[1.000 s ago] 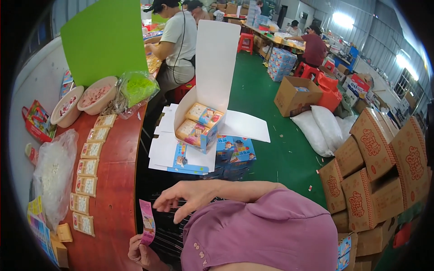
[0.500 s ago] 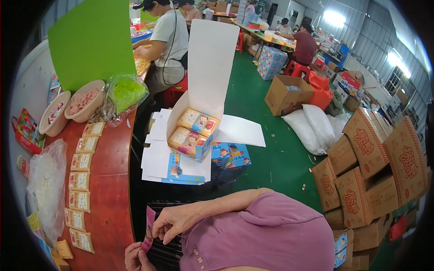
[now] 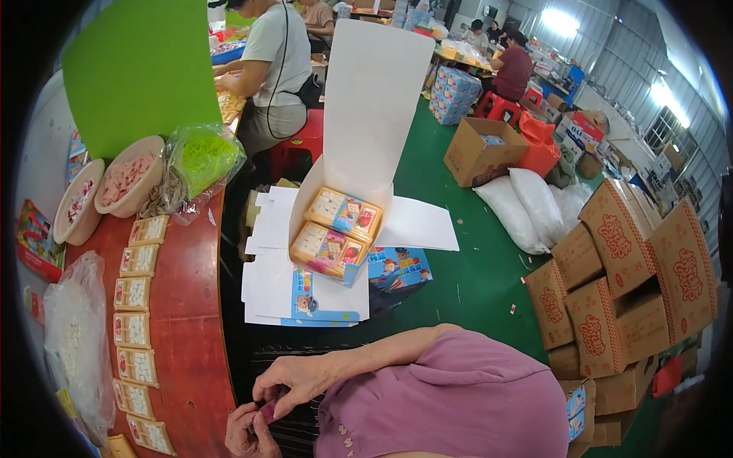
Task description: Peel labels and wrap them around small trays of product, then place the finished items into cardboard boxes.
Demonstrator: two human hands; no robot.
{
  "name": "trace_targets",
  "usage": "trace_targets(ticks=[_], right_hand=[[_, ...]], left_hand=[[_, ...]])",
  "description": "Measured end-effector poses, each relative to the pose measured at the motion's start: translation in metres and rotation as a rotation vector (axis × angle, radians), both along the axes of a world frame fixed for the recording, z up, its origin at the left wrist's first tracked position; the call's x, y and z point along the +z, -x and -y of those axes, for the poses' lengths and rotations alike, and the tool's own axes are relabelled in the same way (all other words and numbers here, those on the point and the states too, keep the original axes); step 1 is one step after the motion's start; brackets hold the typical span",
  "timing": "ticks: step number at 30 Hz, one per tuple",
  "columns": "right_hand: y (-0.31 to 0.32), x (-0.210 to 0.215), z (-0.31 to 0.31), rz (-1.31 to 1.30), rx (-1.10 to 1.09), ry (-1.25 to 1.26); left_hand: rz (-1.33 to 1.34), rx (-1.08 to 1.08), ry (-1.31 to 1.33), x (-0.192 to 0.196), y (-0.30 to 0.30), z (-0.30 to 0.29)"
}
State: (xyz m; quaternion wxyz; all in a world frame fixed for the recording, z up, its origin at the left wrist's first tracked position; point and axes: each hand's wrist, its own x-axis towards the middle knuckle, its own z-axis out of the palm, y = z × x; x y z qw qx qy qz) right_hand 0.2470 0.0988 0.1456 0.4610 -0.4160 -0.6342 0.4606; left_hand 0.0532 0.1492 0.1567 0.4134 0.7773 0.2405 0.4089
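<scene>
My hands meet at the lower left, over my dark striped clothing. A narrow pink printed strip (image 3: 268, 413) shows only in part between them; the fingers hide the rest. My left hand (image 3: 249, 432) pinches its near end. With bent fingers, my right hand (image 3: 296, 384) grips it from above. On the red table (image 3: 191, 305) beside them lies a row of small cream trays (image 3: 139, 366) filled with white pieces. Beyond my hands stands an open white carton (image 3: 379, 99), lid raised, holding packed trays (image 3: 330, 248) with printed labels.
Two beige bowls (image 3: 131, 177) and a bag of green items (image 3: 205, 160) sit at the table's far end. A clear bag (image 3: 76, 336) lies along its left. Brown cartons (image 3: 603, 305) are stacked at right. A co-worker (image 3: 267, 69) sits ahead.
My hands have come closer together, and the strip that hung stretched between them is now mostly covered by the fingers. The view has shifted slightly.
</scene>
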Motion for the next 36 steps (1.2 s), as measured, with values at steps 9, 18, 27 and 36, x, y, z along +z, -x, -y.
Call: trace_targets(ticks=[9, 18, 27, 36], right_hand=[[-0.003, -0.009, -0.015, 0.014, 0.088, 0.007], [-0.016, -0.037, -0.028, -0.262, 0.035, 0.398], [0.031, -0.048, -0.037, -0.364, 0.045, 0.317], [0.107, 0.006, -0.116, 0.146, 0.075, -0.078]], left_hand=[[0.153, 0.186, 0.087, -0.001, 0.015, 0.000], [0.157, 0.459, 0.106, -0.003, 0.042, 0.001], [0.543, 0.735, 0.248, -0.032, 0.081, 0.045], [0.567, 1.064, 0.325, -0.017, 0.140, 0.022]])
